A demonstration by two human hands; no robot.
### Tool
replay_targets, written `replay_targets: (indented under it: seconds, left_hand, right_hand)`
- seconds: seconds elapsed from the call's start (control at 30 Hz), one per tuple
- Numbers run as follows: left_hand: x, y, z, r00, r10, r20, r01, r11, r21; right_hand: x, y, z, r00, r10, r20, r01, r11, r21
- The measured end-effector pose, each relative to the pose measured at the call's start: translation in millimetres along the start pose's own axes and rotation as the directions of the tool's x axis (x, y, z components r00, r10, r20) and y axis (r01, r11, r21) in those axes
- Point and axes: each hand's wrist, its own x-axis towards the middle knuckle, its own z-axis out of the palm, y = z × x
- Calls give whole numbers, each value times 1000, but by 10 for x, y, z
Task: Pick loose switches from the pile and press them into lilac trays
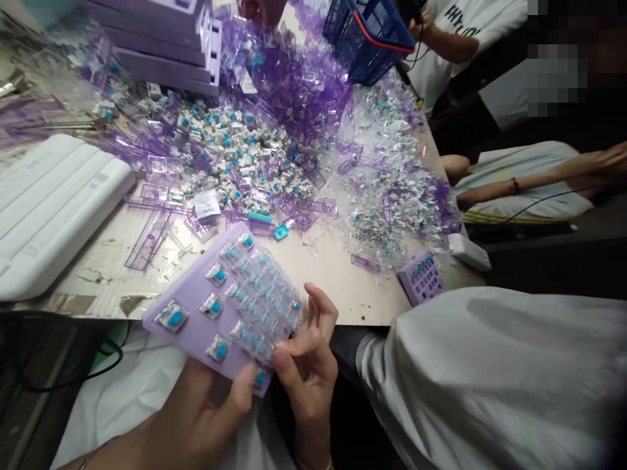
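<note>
Gripping the lower edge of a purple board (193, 334), the left hand (208, 408) sets its thumb on the front face, its fingers behind. The board tilts just ahead of this hand and directly left of the right hand (311, 365). The right hand brings curled thumb and forefinger together at the board's near edge; whether they pinch a small piece cannot be told, the contact being too fine to resolve. White blocks with blue centres (218, 349) stand along the board's left part, nearest the left hand; clear caps (259, 294) cover the rows nearer the right hand. Beyond both hands, a table (343, 294) bears a heap of white and blue pieces (235, 147), purple see-through strips (147, 241) and, farther off, a stack of purple blocks (161, 65) and a blue basket (362, 49). Left of the hands lies a white case (59, 209); to their right, a small purple block (424, 281).
</note>
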Motion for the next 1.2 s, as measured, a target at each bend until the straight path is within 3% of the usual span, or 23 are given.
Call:
replay_targets:
  seconds: [0.17,0.27,0.37,0.47,0.67,0.83,0.93,1.07,1.2]
  left_hand:
    - [121,133,-47,981,182,-66,-172,976,130]
    - [215,198,-17,964,220,-151,-205,972,113]
    - [304,288,0,959,237,-155,-229,971,66]
    - [366,355,0,958,254,-135,-250,967,50]
    - [418,342,47,902,296,-315,-263,954,146]
    - [419,282,30,921,284,-266,-232,950,208]
    - [420,243,-8,910,323,-261,-255,931,262]
    - [465,272,-52,903,398,-162,-345,896,281]
    - [520,333,-73,884,434,-173,-365,873,322]
  right_hand:
    - [157,-47,168,996,-57,-69,73,967,246]
    - [253,-64,207,988,-104,-110,133,943,305]
    - [282,-61,215,989,-99,-108,129,937,325]
    - [279,-48,227,989,-86,-121,121,941,316]
    - [292,-92,249,986,-89,-144,117,973,198]
    - [322,-92,234,983,-108,-150,119,991,64]
    - [340,-26,209,989,-97,-113,104,993,52]
    - [354,31,161,999,18,-45,-6,966,257]
    - [356,20,102,962,201,185,-262,869,420]
